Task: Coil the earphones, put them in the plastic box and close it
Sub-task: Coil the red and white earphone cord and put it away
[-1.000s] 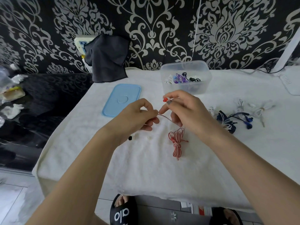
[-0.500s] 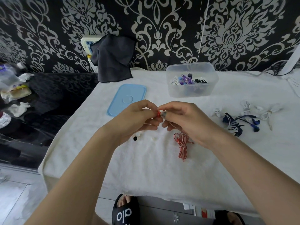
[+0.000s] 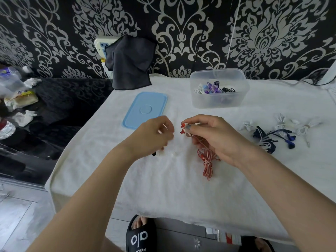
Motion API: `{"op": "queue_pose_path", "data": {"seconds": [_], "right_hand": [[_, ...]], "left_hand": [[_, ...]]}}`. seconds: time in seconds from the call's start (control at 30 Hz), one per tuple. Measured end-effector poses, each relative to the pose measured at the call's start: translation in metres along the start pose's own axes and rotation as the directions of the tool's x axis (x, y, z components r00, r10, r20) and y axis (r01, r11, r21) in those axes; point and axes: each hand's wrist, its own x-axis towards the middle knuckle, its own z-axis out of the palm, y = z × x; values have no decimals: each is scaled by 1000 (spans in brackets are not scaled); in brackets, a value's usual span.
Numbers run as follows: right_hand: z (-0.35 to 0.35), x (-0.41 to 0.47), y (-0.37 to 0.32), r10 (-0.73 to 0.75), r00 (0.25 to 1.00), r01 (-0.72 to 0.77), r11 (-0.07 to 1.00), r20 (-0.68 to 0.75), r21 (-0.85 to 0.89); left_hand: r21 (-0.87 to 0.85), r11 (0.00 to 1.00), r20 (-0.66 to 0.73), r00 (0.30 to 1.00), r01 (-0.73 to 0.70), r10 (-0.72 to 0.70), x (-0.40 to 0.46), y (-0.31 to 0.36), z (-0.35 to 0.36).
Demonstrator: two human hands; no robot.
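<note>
Black wallpaper with a pale damask pattern backs a table draped in a white towel (image 3: 163, 188). On it, toward the far edge, stands the clear plastic box (image 3: 219, 88), open, with several coiled earphones inside. Its blue lid (image 3: 145, 110) lies flat to the left, apart from it. A dark cloth (image 3: 130, 62) hangs at the wall behind the lid. The right hand (image 3: 214, 137) pinches the two buds of the red earphones (image 3: 207, 160) between thumb and fingers; their striped cable trails down to a loose bundle on the towel below the hand. The left hand (image 3: 154, 137) hovers just beside, fingers curled, apparently holding nothing. Blue earphones (image 3: 269, 140) and white earphones (image 3: 291, 124) lie at the right.
</note>
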Motion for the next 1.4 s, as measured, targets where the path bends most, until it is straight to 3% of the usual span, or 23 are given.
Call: {"op": "queue_pose_path", "data": {"seconds": [0.07, 0.17, 0.33, 0.4, 0.5, 0.6, 0.7, 1.07, 1.4], "right_hand": [[1, 0, 1, -22, 1000, 20, 997, -23, -68], [4, 1, 2, -32, 998, 28, 996, -46, -91], [8, -1, 1, 45, 999, -47, 992, 21, 116], [8, -2, -1, 84, 995, -94, 969, 56, 229], [8, -2, -4, 112, 990, -136, 928, 87, 348], [8, -2, -5, 117, 989, -145, 909, 95, 391], [8, -2, -4, 108, 989, -138, 914, 99, 381], [10, -5, -3, -63, 983, 35, 986, 171, 162], [11, -1, 4, -204, 977, 202, 979, 55, 42]], "left_hand": [[195, 979, 75, 996, -61, 47, -3, -7, 6], [358, 922, 151, 983, -151, 102, -4, -14, 20], [405, 888, 115, 975, -219, 188, -3, -23, 27], [336, 913, 83, 973, -231, 215, -6, -22, 26], [13, 989, 11, 989, -148, 148, -12, -11, 19], [-318, 948, -13, 999, -37, 35, -20, -1, 12], [-466, 885, 28, 1000, 6, 8, -22, -2, 9], [-574, 819, 44, 999, 21, 5, -23, 1, 4], [-628, 778, 28, 1000, 15, 3, -20, 2, 3]]}}
